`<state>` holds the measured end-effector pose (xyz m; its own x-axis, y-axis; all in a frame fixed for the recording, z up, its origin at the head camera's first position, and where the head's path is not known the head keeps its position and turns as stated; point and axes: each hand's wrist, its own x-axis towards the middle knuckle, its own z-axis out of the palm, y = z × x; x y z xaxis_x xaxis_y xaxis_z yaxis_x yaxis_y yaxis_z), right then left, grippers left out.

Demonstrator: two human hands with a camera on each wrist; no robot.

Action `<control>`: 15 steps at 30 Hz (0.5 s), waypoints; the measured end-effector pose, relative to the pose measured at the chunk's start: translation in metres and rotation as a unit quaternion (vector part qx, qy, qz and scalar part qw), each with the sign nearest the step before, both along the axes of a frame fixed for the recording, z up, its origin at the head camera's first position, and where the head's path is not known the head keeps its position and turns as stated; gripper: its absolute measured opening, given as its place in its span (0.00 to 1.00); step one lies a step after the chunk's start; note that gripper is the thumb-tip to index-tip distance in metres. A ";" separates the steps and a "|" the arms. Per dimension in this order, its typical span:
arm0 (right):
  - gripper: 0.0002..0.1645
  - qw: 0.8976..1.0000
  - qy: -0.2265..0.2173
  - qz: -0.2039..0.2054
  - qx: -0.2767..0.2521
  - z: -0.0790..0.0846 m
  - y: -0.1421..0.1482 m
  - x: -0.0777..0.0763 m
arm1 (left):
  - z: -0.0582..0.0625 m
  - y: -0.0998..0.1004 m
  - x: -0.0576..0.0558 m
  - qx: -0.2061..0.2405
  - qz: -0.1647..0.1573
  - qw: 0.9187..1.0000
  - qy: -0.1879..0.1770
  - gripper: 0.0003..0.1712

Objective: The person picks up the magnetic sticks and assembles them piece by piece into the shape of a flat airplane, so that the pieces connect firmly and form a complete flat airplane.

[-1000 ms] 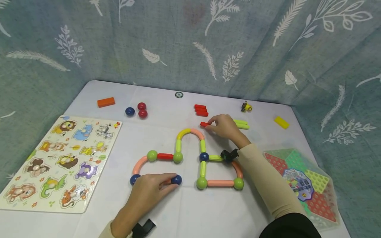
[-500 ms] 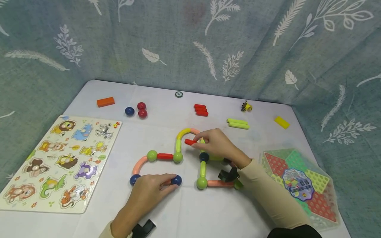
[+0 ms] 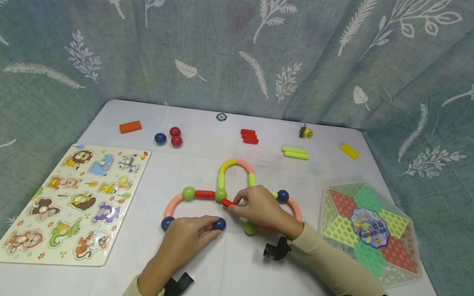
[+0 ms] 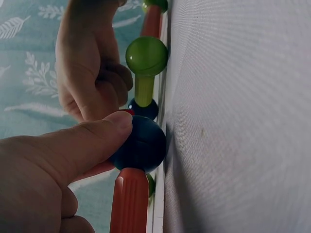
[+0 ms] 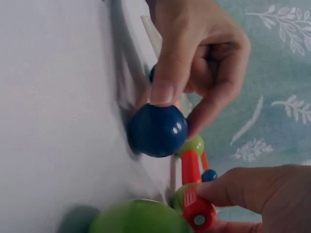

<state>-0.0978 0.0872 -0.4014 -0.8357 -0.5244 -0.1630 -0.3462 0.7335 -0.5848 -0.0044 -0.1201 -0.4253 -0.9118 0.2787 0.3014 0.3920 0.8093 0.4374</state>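
Observation:
My left hand (image 3: 187, 236) pinches a blue ball (image 3: 219, 224) at the end of a salmon magnetic stick (image 4: 129, 199). Between the right hand's (image 3: 264, 207) thumb and fingers is a short red magnetic stick (image 3: 227, 203), its metal end showing in the right wrist view. The stick's far end is at or very close to a green ball (image 3: 221, 194); contact is unclear. That ball belongs to a flat outline of sticks, curved pieces and balls, with a yellow-and-salmon arch (image 3: 236, 163) on top. My right hand covers part of the outline's right side.
An animal puzzle board (image 3: 127, 181) lies at left, a clear patterned box (image 3: 374, 263) at right. Toward the back are loose red balls (image 3: 176, 141), a blue ball (image 3: 160, 138), red sticks (image 3: 251, 140), lime sticks (image 3: 296, 156), an orange block (image 3: 130, 127) and a yellow block (image 3: 349, 151).
The right hand has carried the red stick from beside the lime sticks toward the person and leftward, over to the green ball. My left hand has stayed on the blue ball.

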 end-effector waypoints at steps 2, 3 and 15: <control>0.10 1.000 0.004 -0.006 0.005 -0.002 -0.001 0.002 | 0.000 0.000 0.000 0.000 -0.002 1.000 0.002 0.15; 0.10 1.000 0.007 -0.010 0.009 -0.003 -0.001 0.002 | 0.000 0.000 0.000 0.000 -0.003 1.000 0.003 0.15; 0.12 0.999 0.031 -0.021 -0.006 -0.007 -0.011 0.010 | -0.001 0.000 -0.001 0.006 -0.010 1.000 0.013 0.15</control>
<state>-0.0878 0.0759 -0.4085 -0.8654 -0.4901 -0.1047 -0.3507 0.7414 -0.5721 -0.0052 -0.1206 -0.4266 -0.8978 0.2924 0.3293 0.4193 0.7962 0.4361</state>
